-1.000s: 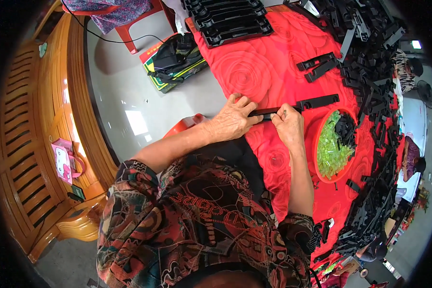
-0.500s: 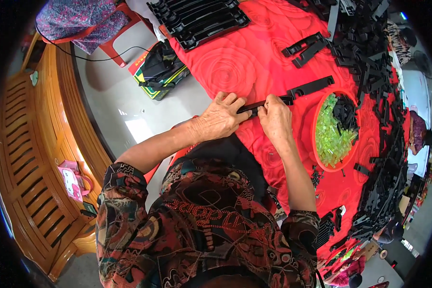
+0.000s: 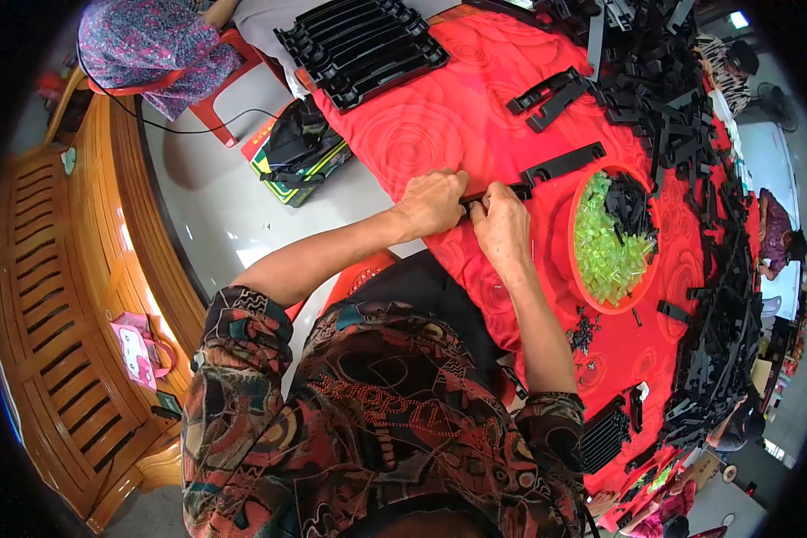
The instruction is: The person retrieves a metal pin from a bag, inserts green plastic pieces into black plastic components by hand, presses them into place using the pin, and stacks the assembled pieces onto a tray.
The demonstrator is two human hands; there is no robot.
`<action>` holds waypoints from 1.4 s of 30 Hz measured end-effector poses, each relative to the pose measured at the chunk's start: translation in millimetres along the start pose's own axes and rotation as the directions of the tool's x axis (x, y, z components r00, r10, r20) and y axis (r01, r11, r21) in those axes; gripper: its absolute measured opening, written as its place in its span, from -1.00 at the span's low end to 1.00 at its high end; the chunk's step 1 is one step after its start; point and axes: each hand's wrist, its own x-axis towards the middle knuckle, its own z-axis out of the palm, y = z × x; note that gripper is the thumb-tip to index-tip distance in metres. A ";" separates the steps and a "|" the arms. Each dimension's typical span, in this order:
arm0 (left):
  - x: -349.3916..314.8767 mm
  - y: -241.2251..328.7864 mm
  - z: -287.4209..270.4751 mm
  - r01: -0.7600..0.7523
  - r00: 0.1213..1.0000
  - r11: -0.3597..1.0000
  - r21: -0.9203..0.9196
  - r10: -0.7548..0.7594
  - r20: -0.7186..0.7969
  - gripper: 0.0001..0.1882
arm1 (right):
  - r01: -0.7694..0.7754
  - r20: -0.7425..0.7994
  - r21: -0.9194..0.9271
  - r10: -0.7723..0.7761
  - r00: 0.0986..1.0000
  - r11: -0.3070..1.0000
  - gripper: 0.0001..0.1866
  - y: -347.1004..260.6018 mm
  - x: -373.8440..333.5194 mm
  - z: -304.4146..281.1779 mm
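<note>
My left hand (image 3: 430,203) and my right hand (image 3: 503,226) are close together at the near edge of the red-clothed table. Both are closed on a long black plastic part (image 3: 519,191), whose far end sticks out past the right fingers. My fingers hide most of its middle. Just beyond it lies a similar black plastic part (image 3: 565,163), flat on the cloth. To the right of my right hand is an orange-red bowl (image 3: 580,280) holding small clear yellow-green pieces (image 3: 605,255) and small black pieces (image 3: 631,206).
Black parts stand in a row in a rack (image 3: 359,54) at the far left of the table. A long heap of black parts (image 3: 659,99) runs down the right side. A bag on a box (image 3: 300,148) stands on the floor. Other people sit around.
My left hand has slid right along the black part, nearer my right hand, and its fingers have curled in more. The whole view has shifted slightly.
</note>
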 end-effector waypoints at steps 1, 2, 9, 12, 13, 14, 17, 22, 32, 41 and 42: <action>0.2 1.0 -0.2 0.024 1.000 1.000 0.012 -0.024 0.017 -0.66 | -0.006 -0.024 0.005 0.006 1.000 1.000 -0.79 0.1 -1.0 0.4; 0.0 1.7 -0.2 0.027 1.000 1.000 0.015 -0.028 0.014 -0.66 | -0.002 -0.024 0.009 0.002 1.000 1.000 -0.79 0.4 -1.8 0.8; -1.3 9.0 4.9 0.067 0.998 0.993 0.098 -0.066 -0.016 -0.65 | 0.032 -0.175 0.062 -0.020 0.984 0.998 -0.79 5.4 -10.0 8.9; -8.0 7.4 4.6 0.068 0.998 0.994 0.084 -0.068 -0.004 -0.65 | 0.021 -0.185 0.099 -0.003 0.983 0.995 -0.79 -1.6 -18.0 6.8; -12.1 5.1 3.4 0.073 0.997 0.996 0.053 -0.074 0.018 -0.65 | 0.021 -0.181 0.126 0.002 0.983 0.992 -0.79 -6.0 -20.7 5.0; -19.5 5.6 0.4 0.076 0.997 0.996 0.050 -0.078 0.025 -0.65 | 0.017 -0.175 0.128 0.006 0.985 0.992 -0.79 -11.2 -24.8 2.3; -53.5 3.1 -12.4 0.192 0.973 0.971 -0.140 -0.170 0.155 -0.58 | 0.027 -0.091 0.189 -0.010 0.996 0.982 -0.81 -33.3 -36.7 -3.4; -88.6 -30.8 23.7 0.280 0.960 0.890 -0.360 -0.266 0.091 -0.61 | 0.082 -0.102 0.231 -0.060 0.993 0.970 -0.79 -47.3 -50.3 24.1; -90.8 -37.7 33.5 0.226 0.967 0.776 -0.589 -0.250 0.042 -0.72 | 0.082 -0.060 0.174 -0.073 0.996 0.981 -0.83 -44.4 -47.0 31.9; -95.1 -34.8 42.9 0.285 0.954 0.646 -0.708 -0.264 0.143 -0.75 | 0.130 -0.119 0.216 -0.106 0.987 0.968 -0.81 -41.2 -49.8 36.5; -94.2 -35.0 42.6 0.286 0.954 0.648 -0.706 -0.265 0.143 -0.75 | 0.130 -0.120 0.219 -0.105 0.987 0.967 -0.81 -40.5 -49.0 36.6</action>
